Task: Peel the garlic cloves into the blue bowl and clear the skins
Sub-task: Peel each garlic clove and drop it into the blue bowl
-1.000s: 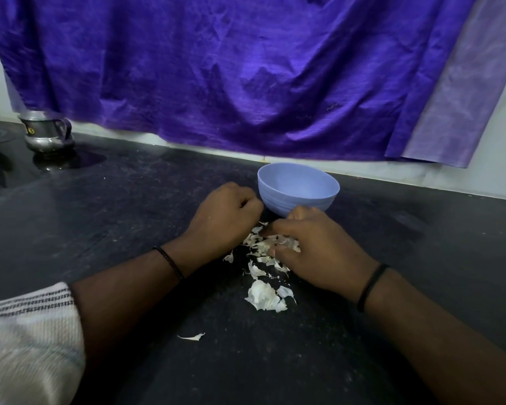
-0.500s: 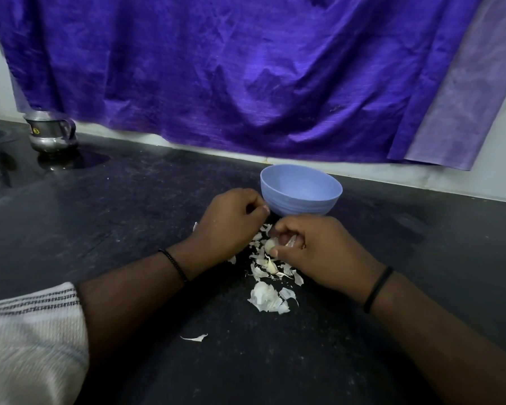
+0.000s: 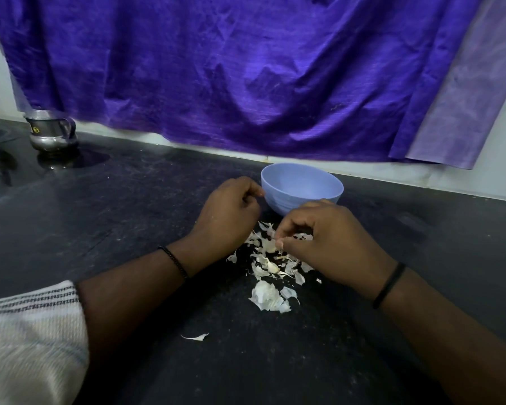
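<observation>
Left hand (image 3: 228,211) clenched beside blue bowl (image 3: 301,187); right hand (image 3: 327,238) pinching something small — unclear what — over garlic skins (image 3: 267,296)

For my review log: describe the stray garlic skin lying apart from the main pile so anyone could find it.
Start at the blue bowl on the black counter. Below it lies the skin pile. The stray skin lies nearer the camera, left of the pile: one thin curled sliver, alone.
</observation>
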### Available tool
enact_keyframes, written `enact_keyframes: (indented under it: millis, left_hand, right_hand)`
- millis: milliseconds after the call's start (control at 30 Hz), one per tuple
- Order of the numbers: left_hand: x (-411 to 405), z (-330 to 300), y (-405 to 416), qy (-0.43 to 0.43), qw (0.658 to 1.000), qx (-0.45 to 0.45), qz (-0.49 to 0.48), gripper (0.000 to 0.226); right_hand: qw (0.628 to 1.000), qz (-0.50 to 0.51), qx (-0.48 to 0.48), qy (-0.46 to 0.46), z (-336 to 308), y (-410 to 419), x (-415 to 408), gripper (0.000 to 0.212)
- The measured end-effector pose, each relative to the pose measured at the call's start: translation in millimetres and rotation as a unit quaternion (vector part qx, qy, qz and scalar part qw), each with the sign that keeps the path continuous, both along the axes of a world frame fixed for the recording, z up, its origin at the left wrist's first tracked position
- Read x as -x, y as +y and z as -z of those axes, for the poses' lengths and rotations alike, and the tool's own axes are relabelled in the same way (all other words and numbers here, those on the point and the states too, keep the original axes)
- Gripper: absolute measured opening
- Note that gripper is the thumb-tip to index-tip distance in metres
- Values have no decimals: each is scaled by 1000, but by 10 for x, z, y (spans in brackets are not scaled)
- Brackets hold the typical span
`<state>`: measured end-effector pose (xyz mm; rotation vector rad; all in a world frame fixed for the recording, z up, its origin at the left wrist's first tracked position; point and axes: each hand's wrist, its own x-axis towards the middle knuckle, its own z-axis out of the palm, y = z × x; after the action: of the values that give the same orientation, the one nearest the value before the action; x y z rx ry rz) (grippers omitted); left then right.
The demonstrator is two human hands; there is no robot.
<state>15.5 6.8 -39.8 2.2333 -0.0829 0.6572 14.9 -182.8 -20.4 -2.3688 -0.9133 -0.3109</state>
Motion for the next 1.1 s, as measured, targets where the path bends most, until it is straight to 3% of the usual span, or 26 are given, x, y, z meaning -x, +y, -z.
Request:
enact_keyframes:
  millis: [133,233,333,500,667,867,1100]
  left_hand:
    - [0,2,-5,2,1000,-1,5,18]
    - [-11,11,-6,-3,1000,-2,8,15]
    - [-13,17,-2,-16,1000,0,4,11]
    - [41,-30,-32,-69,994,68,49,15]
    - [118,-41,-74,-61,987,39,142,24]
    - [121,-24,-87,-29,984,32,175,35]
    - [103,-17,-73,-34,984,7,176,11]
  right_hand:
    - [992,-10,123,-2,-56,30,68,22]
    - [986,-20,165,-8,-54,54,102,14]
    - [995,-43,80,51,-78,43,113,6]
    - [984,11,-131,124,-114,-17,26,14]
    - [972,31,-200,116,-97,-38,-29,7]
    - [964,57,-237,106,-68,-29,-61,11]
    - [957,54,-260,113,-70,0,-24,5]
